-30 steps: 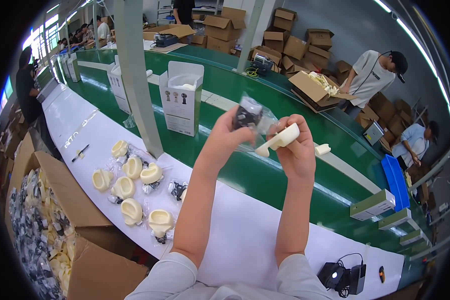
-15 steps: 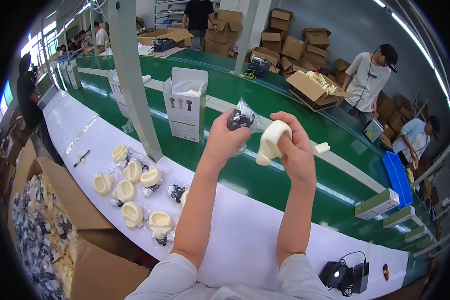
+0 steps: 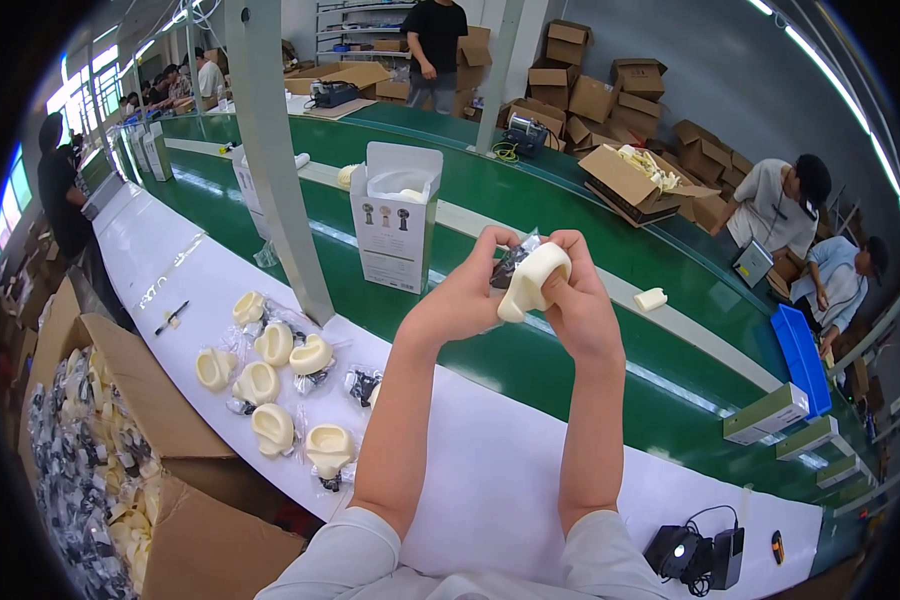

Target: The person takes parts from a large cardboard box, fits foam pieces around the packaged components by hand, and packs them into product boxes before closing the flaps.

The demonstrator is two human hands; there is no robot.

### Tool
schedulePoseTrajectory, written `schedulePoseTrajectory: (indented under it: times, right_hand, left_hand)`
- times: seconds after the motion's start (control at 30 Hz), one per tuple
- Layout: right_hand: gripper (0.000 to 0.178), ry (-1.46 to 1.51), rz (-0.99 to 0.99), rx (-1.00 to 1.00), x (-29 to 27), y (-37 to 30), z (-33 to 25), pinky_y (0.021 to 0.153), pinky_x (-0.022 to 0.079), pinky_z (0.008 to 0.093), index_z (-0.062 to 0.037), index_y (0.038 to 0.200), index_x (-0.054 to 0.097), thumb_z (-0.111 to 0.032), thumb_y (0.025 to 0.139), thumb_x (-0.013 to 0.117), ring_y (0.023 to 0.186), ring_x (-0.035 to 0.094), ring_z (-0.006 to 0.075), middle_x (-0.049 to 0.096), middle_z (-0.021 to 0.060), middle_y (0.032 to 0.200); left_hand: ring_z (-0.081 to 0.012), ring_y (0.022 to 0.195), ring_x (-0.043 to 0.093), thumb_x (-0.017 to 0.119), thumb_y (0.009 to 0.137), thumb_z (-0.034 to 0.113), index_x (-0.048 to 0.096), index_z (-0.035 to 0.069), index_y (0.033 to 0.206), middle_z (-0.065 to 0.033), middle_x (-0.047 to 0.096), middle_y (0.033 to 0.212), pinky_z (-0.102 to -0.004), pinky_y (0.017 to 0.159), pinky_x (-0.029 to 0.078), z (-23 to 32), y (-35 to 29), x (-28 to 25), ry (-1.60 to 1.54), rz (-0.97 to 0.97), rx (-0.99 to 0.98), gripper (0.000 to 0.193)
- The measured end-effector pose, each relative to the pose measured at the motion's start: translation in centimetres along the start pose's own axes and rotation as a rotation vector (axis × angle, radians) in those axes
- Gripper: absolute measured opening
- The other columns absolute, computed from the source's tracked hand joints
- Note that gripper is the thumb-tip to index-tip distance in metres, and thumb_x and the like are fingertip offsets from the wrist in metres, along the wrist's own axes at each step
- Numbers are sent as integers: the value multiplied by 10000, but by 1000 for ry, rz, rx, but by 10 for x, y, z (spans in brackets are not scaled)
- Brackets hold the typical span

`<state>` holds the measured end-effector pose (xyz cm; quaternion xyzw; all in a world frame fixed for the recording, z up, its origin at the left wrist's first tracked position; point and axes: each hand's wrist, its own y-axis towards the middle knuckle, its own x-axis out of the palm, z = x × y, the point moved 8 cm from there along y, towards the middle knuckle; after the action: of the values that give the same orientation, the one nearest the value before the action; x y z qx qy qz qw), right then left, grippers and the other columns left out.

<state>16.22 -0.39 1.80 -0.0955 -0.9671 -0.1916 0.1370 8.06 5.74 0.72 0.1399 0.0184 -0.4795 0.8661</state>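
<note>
My right hand point(image 3: 587, 305) grips a cream, cup-shaped plastic part point(image 3: 526, 291), with the thumb inside its hollow. Against it, my left hand point(image 3: 462, 298) pinches a clear plastic bag with black pieces point(image 3: 511, 264) in it; the bag is partly hidden behind the cream part. The two things meet or overlap above the green conveyor belt. On the white table to the left lie several similar cream parts point(image 3: 272, 429) with clear bags of black pieces. A white printed box point(image 3: 398, 238) stands with its flaps up beyond my left hand.
An open carton point(image 3: 205, 520) full of bagged parts stands at lower left. A grey post point(image 3: 282, 180) rises beside the belt point(image 3: 480, 365). Black adapters with cables point(image 3: 695, 555) lie at lower right, near an orange-black cutter point(image 3: 777, 546). People work across the belt.
My hands have come together, bringing the bag and the cream part against each other. The view has shifted slightly. Across the belt, a person in white has bent lower.
</note>
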Motion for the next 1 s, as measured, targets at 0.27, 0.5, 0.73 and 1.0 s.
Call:
schedulePoseTrajectory:
  times: [0.27,0.5,0.73,1.0]
  right_hand:
    - [194,-120,170,55,-17,9,19,732,434,251,-124,1066,374,-168,930,504,866,493,124,503,36,948]
    - [240,-423,195,-46,-26,13,10,753,437,272,-102,1085,360,-133,912,524,879,504,150,528,72,970]
    - [300,-573,73,-22,-5,8,6,773,441,271,-80,1137,411,-38,868,535,926,517,157,544,79,1012]
    - [274,-529,66,-200,16,23,-4,782,456,273,-44,1097,534,5,828,549,889,552,154,567,59,963]
  left_hand:
    - [-126,777,517,662,724,69,305,79,1237,-92,554,944,-255,672,442,-15,-3,-5,105,-114,-51,625]
    - [-132,778,530,621,755,131,333,58,1267,-108,564,944,-262,677,447,-8,-2,-10,59,-55,-59,591]
    - [-151,815,556,590,751,168,353,34,1251,-124,578,985,-264,690,452,-11,0,-10,268,28,-98,569]
    - [-175,866,576,509,754,70,371,23,1208,-131,579,1056,-277,731,457,19,-22,-50,110,312,139,477]
